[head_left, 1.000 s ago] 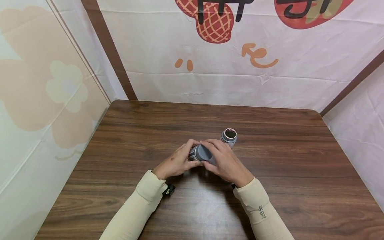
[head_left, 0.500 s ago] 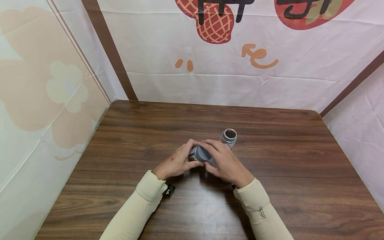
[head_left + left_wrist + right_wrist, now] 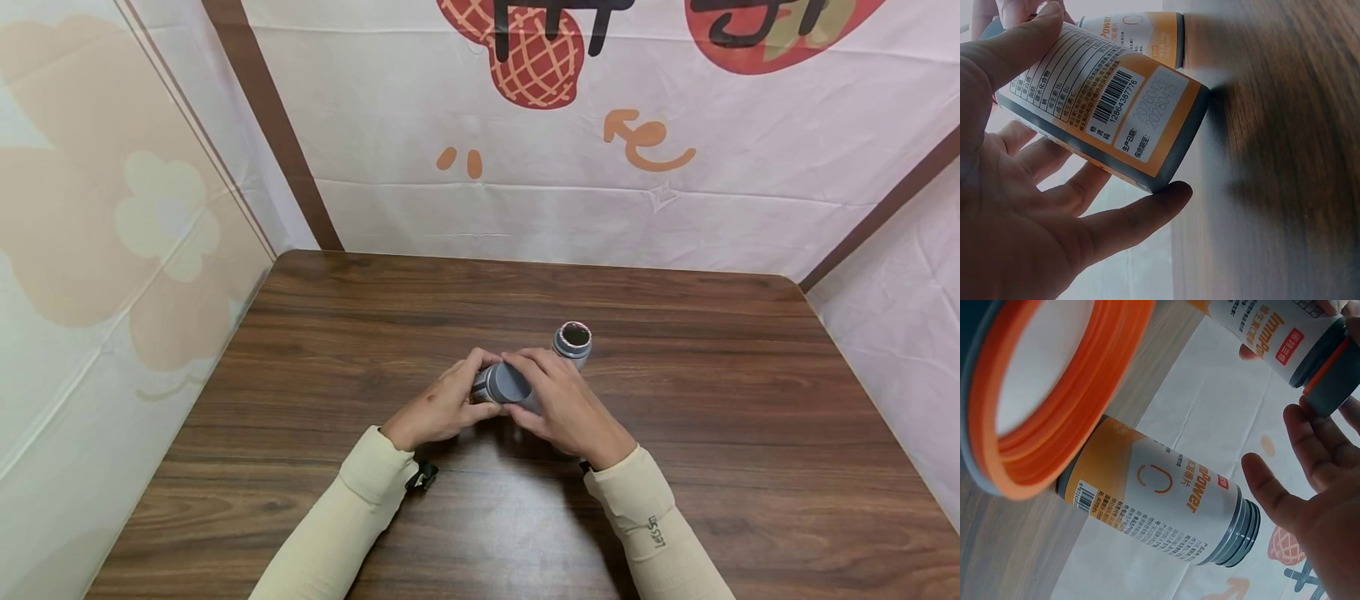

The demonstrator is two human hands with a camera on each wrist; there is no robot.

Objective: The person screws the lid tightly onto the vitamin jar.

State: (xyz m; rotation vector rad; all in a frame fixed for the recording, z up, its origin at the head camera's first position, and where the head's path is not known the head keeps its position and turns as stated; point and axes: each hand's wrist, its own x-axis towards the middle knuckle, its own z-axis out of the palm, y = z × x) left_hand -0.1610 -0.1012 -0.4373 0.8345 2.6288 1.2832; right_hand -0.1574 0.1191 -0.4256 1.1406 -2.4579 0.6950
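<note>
My left hand (image 3: 442, 408) grips a supplement bottle (image 3: 1116, 119) with a white and orange label, tilted above the table. Its dark grey cap (image 3: 512, 383) points toward my right hand (image 3: 562, 408), which pinches that cap between thumb and fingers. In the right wrist view an orange line shows at the lower edge of the held cap. Just behind my right hand stands a second, similar bottle (image 3: 1166, 494), upright and uncapped, its threaded neck bare. Large in that view is a loose grey cap (image 3: 1119, 369) with orange inner threads; what it rests on is unclear.
The brown wooden table (image 3: 360, 317) reaches back to a white printed cloth (image 3: 390, 217) hung behind it. More printed cloth hangs at the left and right sides. Dark wrist straps (image 3: 423, 475) sit at the sleeve ends.
My right fingers and thumb shift slightly on the held cap and back again. The left hand, its bottle and the standing bottle stay in place.
</note>
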